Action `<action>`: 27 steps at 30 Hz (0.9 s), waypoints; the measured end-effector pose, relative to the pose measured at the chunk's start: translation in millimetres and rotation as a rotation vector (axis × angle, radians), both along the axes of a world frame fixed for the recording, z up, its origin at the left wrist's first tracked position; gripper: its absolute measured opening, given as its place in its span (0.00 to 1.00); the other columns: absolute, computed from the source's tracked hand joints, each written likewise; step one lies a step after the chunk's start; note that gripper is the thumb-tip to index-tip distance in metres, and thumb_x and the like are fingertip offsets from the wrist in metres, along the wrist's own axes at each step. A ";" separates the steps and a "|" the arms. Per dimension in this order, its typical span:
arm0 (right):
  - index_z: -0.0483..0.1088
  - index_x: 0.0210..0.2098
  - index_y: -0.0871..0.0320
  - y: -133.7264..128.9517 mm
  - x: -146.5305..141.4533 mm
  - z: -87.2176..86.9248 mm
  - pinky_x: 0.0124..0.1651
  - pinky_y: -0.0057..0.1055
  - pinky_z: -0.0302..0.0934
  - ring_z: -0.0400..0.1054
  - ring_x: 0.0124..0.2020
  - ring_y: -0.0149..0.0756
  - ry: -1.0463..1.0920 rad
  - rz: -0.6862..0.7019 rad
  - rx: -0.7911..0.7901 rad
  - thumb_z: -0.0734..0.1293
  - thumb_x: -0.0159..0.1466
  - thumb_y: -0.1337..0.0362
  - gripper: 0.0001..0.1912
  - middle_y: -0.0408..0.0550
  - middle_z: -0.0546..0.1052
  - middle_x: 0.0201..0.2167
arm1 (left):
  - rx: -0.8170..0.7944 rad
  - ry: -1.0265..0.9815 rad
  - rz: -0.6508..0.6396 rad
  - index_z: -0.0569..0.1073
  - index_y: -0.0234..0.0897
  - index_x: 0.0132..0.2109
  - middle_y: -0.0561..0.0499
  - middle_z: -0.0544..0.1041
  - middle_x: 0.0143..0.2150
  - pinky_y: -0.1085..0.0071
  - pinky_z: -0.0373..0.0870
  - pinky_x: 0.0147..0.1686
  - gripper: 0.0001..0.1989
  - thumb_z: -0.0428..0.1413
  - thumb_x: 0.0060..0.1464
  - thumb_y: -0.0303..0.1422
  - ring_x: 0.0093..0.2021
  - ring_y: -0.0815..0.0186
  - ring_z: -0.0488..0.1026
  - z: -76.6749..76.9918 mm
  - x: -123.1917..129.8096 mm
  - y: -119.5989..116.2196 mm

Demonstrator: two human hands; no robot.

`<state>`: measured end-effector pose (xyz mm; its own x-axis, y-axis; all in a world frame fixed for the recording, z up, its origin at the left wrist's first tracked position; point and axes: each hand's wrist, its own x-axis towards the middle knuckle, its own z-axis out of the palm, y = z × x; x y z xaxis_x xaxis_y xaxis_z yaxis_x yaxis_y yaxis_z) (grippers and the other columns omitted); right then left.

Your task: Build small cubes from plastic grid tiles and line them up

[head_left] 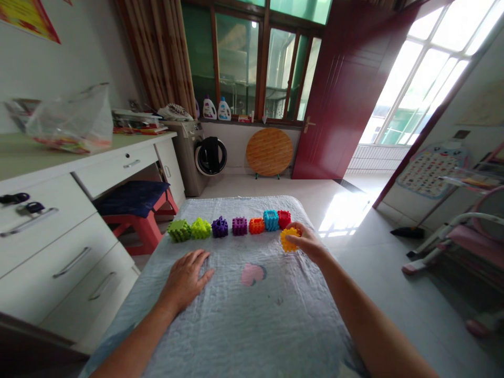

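My right hand [306, 240] grips a yellow toy block [289, 240] with a notched, toothed surface, near the right edge of the cloth-covered table. Just behind it stand a red block [284, 219] and a light blue block [271, 220]. The row runs on leftward with an orange block [256, 226], a purple block [239, 226], a dark violet block [219, 227], a lime block [201, 228] and a green block [179, 230]. My left hand [187, 279] lies flat on the cloth with fingers stretched out, in front of the lime block and touching no block.
A pale blue cloth [252, 325] with a pink heart print covers the table. To the left are a white desk [114, 163] and a stool [136, 199]. A washing machine [189, 157] and a round wooden tabletop [270, 152] stand behind. At right is a pink chair [468, 241].
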<state>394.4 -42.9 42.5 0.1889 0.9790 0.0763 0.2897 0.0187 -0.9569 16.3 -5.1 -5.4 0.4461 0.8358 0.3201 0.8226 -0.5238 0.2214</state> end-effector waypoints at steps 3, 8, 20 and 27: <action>0.69 0.40 0.54 -4.5 -43.8 4.1 0.40 0.34 0.65 0.68 0.37 0.36 -0.182 0.037 0.158 0.69 0.51 0.59 0.17 0.45 0.70 0.38 | -0.014 0.009 0.008 0.70 0.38 0.54 0.44 0.71 0.55 0.56 0.60 0.57 0.22 0.49 0.57 0.44 0.56 0.55 0.66 2.2 0.7 -1.2; 0.68 0.43 0.54 -9.2 -104.3 -0.4 0.53 0.37 0.59 0.63 0.50 0.39 -0.389 0.043 0.383 0.70 0.52 0.63 0.18 0.50 0.65 0.49 | -0.040 0.018 0.017 0.70 0.37 0.54 0.43 0.71 0.55 0.56 0.60 0.57 0.23 0.48 0.57 0.44 0.57 0.55 0.66 7.0 1.2 -3.7; 0.64 0.50 0.60 52.7 -13.4 -9.3 0.53 0.39 0.58 0.64 0.49 0.42 -0.466 -0.429 0.246 0.65 0.51 0.66 0.25 0.54 0.71 0.47 | -0.010 0.042 -0.005 0.70 0.38 0.54 0.44 0.71 0.55 0.58 0.61 0.57 0.22 0.49 0.57 0.44 0.56 0.56 0.66 1.6 -2.5 -0.1; 0.57 0.58 0.58 91.4 29.6 -35.6 0.45 0.37 0.63 0.68 0.41 0.41 -0.527 -0.113 0.060 0.69 0.42 0.68 0.43 0.50 0.73 0.43 | 0.031 -0.078 -0.059 0.72 0.39 0.49 0.45 0.73 0.51 0.59 0.65 0.53 0.17 0.51 0.57 0.41 0.51 0.57 0.70 -1.2 -4.7 1.1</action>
